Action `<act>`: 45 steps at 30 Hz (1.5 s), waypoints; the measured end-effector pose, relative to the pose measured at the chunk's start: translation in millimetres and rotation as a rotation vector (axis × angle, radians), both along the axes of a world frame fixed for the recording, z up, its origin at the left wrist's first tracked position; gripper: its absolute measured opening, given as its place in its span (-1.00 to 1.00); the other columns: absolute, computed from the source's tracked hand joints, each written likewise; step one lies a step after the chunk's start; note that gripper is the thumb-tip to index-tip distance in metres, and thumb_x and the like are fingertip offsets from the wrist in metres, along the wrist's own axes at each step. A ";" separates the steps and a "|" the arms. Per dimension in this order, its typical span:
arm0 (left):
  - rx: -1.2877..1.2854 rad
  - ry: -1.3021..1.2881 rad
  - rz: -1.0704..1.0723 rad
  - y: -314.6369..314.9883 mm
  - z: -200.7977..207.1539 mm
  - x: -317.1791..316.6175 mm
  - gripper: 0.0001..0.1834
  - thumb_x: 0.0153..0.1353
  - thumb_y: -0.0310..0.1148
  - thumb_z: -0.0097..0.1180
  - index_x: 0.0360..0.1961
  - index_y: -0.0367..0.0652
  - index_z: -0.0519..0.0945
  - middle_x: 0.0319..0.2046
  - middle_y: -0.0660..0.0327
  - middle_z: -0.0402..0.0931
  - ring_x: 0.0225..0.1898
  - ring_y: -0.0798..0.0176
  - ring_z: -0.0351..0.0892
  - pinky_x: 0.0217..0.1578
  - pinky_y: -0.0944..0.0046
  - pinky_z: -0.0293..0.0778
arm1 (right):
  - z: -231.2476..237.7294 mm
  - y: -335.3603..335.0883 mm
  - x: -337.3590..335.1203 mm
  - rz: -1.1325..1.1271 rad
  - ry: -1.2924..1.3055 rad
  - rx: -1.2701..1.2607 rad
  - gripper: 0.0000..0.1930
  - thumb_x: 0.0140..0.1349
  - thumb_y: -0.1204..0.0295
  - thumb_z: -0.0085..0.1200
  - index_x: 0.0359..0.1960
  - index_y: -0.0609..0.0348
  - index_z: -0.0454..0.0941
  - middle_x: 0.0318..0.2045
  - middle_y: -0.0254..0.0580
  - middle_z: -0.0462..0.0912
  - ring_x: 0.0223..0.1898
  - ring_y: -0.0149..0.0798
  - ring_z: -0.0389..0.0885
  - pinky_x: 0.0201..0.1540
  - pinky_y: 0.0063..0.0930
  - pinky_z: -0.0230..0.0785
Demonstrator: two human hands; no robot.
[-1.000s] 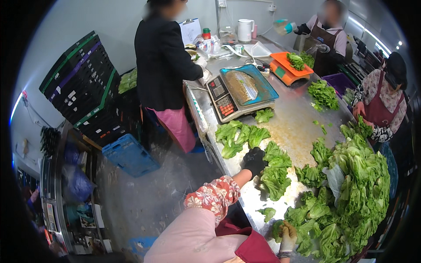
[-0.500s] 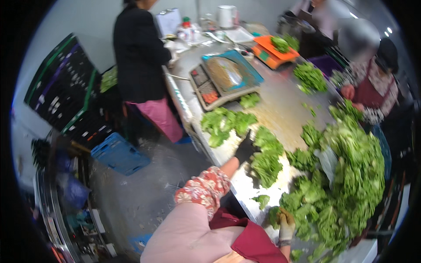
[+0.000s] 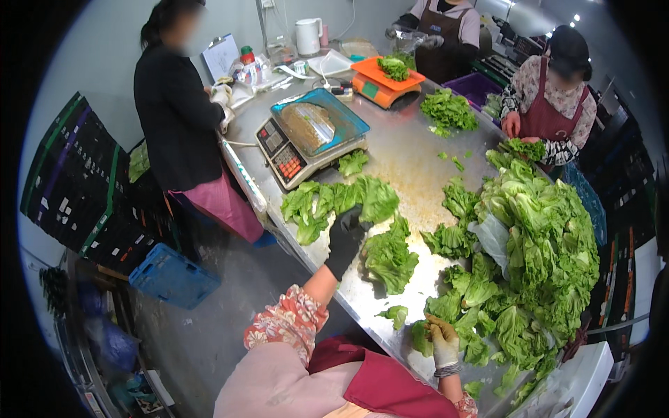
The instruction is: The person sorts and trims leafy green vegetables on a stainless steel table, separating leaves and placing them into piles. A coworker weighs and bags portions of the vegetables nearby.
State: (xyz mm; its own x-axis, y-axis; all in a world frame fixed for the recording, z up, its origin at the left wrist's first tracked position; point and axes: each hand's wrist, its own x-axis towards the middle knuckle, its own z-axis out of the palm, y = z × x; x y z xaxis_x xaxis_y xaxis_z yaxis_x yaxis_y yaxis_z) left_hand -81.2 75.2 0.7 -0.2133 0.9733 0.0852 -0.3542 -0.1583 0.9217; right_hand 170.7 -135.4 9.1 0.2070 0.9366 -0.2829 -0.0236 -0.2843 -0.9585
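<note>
A blue crate (image 3: 174, 275) stands on the floor at far left, with a co-worker in a dark jacket (image 3: 174, 111) beside the tabletop (image 3: 411, 164). On the tabletop sits a weighing scale (image 3: 313, 139), and just below it lies a row of lettuce leaves (image 3: 304, 209). At the right end of that row, the black-gloved left hand (image 3: 346, 233) bends its fingers in against a broad leaf (image 3: 377, 198); whether they pinch it I cannot tell. Next comes a loose lettuce clump (image 3: 391, 259), then a small leaf (image 3: 395, 315). The pale-gloved right hand (image 3: 444, 345) has its fingers partly curled beside a dark green leaf (image 3: 421, 338); its grip is unclear. Rightmost is a tall lettuce heap (image 3: 547, 244). The leaves should be light and limp, probably slick if damp, and easily torn or bruised at their frilly edges; the stem end, likely the firmest part, is the place for a gentle hold, supporting the blade from beneath.
</note>
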 end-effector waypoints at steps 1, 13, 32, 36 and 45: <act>0.101 0.143 0.078 1.9 -8.2 3.8 -0.52 -0.01 -0.64 0.09 0.02 -0.27 0.41 -0.33 0.34 0.48 -0.42 0.49 0.37 -0.37 0.48 0.35 | 6.1 7.8 -3.1 0.034 -0.005 0.037 -0.78 0.19 0.58 -0.10 -0.16 0.37 0.51 -0.24 -0.19 0.60 -0.39 -0.50 0.52 -0.36 -0.69 0.36; 0.039 -0.048 -0.374 -64.3 15.0 39.6 -0.58 0.05 -0.66 -0.01 0.00 -0.33 0.35 0.04 0.14 0.35 -0.04 0.33 0.40 -0.09 0.30 0.43 | 41.5 37.9 -6.9 0.014 -0.117 0.230 -0.91 0.17 0.53 0.01 -0.35 0.30 0.51 -0.33 -0.16 0.60 -0.45 -0.52 0.44 -0.38 -0.67 0.32; 0.435 0.747 -0.595 -123.6 37.4 83.8 -0.64 -0.16 -0.54 0.22 -0.23 -0.32 0.50 -0.20 0.06 0.48 -0.14 0.13 0.48 -0.15 0.24 0.41 | 69.1 45.0 28.2 -0.171 -0.092 0.342 -0.81 0.20 0.45 0.00 -0.21 0.32 0.46 -0.16 -0.17 0.51 -0.08 -0.31 0.44 0.02 -0.49 0.23; 0.476 0.728 -0.587 -126.9 41.0 95.7 -0.64 -0.21 -0.50 0.25 -0.29 -0.28 0.50 -0.29 0.07 0.53 -0.23 0.02 0.50 -0.22 0.18 0.42 | 57.2 36.2 39.5 -0.163 -0.257 0.292 -0.82 0.09 0.45 0.08 -0.28 0.26 0.53 -0.18 -0.10 0.54 -0.11 -0.25 0.47 -0.01 -0.45 0.27; 0.169 0.466 -0.919 -131.7 46.3 105.6 -0.71 -0.10 -0.56 0.20 -0.28 -0.35 0.49 -0.18 0.05 0.50 -0.18 0.17 0.52 -0.16 0.27 0.43 | 44.6 10.8 81.6 -0.488 -0.013 0.313 -0.88 0.16 0.52 -0.02 -0.37 0.36 0.50 -0.23 -0.05 0.59 -0.27 -0.29 0.57 -0.11 -0.45 0.39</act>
